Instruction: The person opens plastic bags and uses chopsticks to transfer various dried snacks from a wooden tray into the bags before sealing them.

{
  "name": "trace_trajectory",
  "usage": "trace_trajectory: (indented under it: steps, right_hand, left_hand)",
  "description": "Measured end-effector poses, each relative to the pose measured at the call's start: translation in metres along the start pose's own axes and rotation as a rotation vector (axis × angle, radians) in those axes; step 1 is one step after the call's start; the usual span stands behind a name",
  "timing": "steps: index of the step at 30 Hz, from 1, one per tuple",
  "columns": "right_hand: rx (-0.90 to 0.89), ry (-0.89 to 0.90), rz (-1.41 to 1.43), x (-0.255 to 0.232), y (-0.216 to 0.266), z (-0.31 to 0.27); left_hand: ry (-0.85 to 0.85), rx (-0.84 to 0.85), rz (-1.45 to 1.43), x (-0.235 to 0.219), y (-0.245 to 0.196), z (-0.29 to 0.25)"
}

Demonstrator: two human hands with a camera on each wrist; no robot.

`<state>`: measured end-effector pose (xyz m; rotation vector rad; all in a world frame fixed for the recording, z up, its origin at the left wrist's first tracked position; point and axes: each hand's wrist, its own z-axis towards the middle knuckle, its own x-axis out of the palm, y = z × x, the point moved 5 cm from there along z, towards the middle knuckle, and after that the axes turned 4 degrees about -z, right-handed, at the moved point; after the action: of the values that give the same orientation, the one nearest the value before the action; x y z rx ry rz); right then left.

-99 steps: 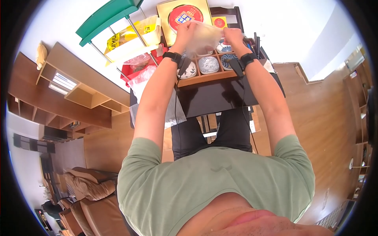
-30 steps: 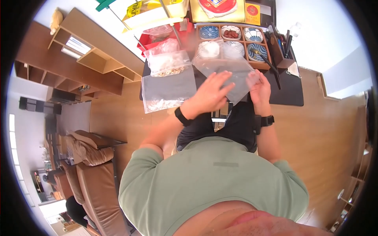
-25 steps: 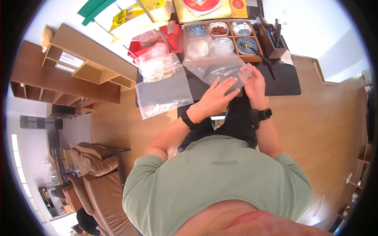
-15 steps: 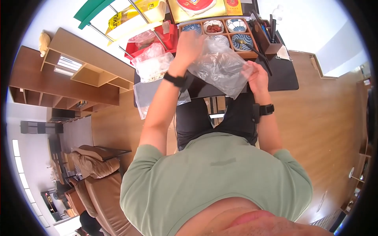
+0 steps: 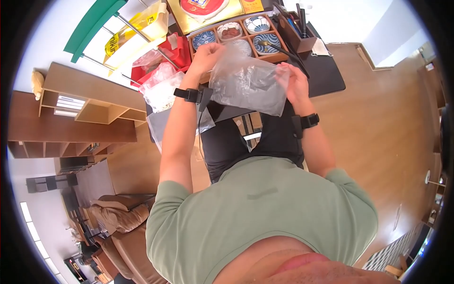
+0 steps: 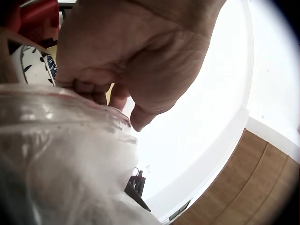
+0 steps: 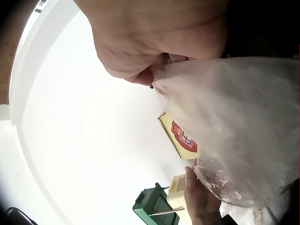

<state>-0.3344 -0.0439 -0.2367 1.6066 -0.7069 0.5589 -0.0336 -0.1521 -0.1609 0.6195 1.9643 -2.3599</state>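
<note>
A clear plastic zip bag [image 5: 246, 85] is stretched between my two hands, over the front of the dark table. My left hand [image 5: 206, 57] pinches its far left edge; in the left wrist view, the fingers curl at the zip strip. The right hand [image 5: 297, 83] pinches the bag's right corner between thumb and fingers, as the right wrist view also shows. Behind the bag is a wooden divided tray [image 5: 273, 57] of small patterned bowls. A bowl of dark red pieces [image 5: 230, 31] shows at the back, and the bag partly covers the front left bowls.
Filled plastic bags [image 5: 163, 94] lie left of my left hand, beside a red bin [image 5: 182, 51] and a green-topped rack [image 5: 94, 31]. A dark spoon [image 5: 293, 57] sticks out of a blue bowl. A pen holder [image 5: 300, 41] stands at the right; a gold box [image 5: 182, 16] stands behind.
About a second ago my left hand lay with fingers spread at the bag's near side. It has since gone to the far left edge and pinched it; the right hand keeps its corner.
</note>
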Motion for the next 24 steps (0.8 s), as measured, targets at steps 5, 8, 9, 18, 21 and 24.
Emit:
trace_trajectory:
  steps: [5,8,9,18,21,24]
  right_hand:
    - [0.037,0.09,0.091,-0.003,0.0,0.001]
    - [0.039,0.106,0.116,-0.003,0.002,-0.001]
    - [0.039,0.101,0.116,-0.007,0.002,0.001]
    - [0.141,0.21,0.127,-0.021,-0.001,0.013]
    - [0.151,0.104,0.026,-0.027,-0.001,0.017]
    - [0.139,0.0,-0.135,-0.014,0.002,0.014]
  left_hand:
    - [0.061,-0.129,0.072,0.0,0.004,-0.002]
    - [0.08,0.003,0.064,0.013,-0.013,-0.018]
    - [0.084,0.0,0.061,0.015,-0.014,-0.023]
    - [0.155,-0.015,0.217,-0.003,-0.017,-0.051]
    - [0.067,-0.12,0.057,-0.02,-0.011,-0.063]
    - [-0.034,-0.031,0.063,-0.029,-0.006,-0.067]
